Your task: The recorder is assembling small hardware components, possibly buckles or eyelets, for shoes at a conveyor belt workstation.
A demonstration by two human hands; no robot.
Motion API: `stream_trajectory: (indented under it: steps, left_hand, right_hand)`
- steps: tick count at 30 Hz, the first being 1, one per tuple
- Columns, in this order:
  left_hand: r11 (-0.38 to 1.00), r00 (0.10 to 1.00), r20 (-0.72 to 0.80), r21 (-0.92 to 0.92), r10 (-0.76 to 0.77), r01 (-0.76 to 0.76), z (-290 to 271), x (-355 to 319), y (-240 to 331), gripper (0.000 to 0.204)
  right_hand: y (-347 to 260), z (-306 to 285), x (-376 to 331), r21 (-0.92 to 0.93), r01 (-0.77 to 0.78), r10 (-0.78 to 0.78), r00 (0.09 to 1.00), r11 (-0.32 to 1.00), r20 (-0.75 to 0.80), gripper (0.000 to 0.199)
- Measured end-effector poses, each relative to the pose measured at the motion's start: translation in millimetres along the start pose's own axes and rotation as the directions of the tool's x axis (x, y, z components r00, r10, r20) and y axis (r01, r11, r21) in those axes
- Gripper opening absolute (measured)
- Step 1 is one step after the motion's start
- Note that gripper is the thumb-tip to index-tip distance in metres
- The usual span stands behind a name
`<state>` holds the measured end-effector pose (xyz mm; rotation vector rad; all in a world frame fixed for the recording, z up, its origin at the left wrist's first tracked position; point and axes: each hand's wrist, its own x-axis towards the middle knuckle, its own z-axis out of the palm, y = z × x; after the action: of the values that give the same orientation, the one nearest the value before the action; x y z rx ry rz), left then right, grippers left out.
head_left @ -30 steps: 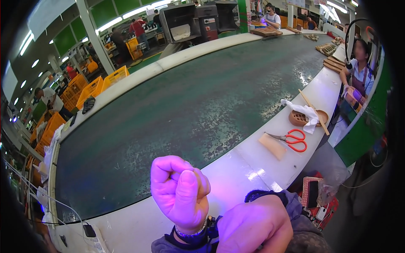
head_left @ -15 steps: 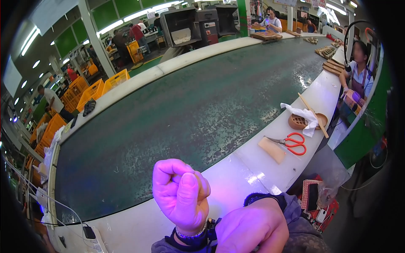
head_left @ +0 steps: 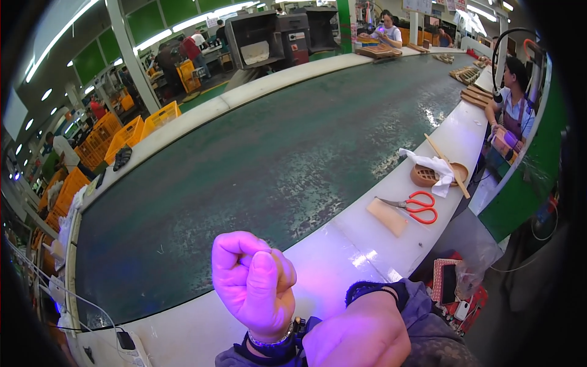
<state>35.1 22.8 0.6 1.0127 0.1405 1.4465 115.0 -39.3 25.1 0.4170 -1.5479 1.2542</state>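
My left hand [head_left: 254,284] is raised above the near edge of the white-topped bench [head_left: 333,248], its fingers curled in and the thumb laid against them. Nothing shows inside the curl. Around that wrist are a metal bracelet [head_left: 269,347] and a dark strap with a small black device [head_left: 301,330]. My right hand [head_left: 361,336] comes across from the right, back upward, close against this device. Its fingers are hidden below the hand, so its grip cannot be made out. Violet light falls on both hands.
Beyond the bench runs a worn dark green belt [head_left: 244,171]. To the right lie red-handled scissors [head_left: 408,202] on a tan block [head_left: 389,219], and a brown wooden bowl [head_left: 422,176] with white cloth [head_left: 437,166] and a wooden stick [head_left: 436,150]. A co-worker [head_left: 516,107] sits beyond.
Bench, belt and hands all sit slightly further left in the picture. My hands keep nearly the same pose against each other. The co-worker at right has turned their head.
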Motion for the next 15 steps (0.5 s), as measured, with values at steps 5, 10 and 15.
stream_trajectory:
  steps: [5,10,15]
  left_hand:
    - [1.000,1.000,-0.005,-0.022,0.003,-0.003,-1,0,1,0.017]
    - [1.000,1.000,-0.001,-0.021,0.004,-0.004,0,-1,0,0.016]
    - [1.000,1.000,-0.001,-0.012,0.014,-0.014,0,-1,2,0.016]
  right_hand:
    - [0,0,1,-0.057,-0.003,0.004,1.000,0.998,0.013,0.016]
    - [10,4,-7,-0.049,0.068,-0.068,0.998,0.996,0.011,0.016]
    - [3,5,-1,-0.068,0.035,-0.039,0.998,0.997,-0.048,0.018]
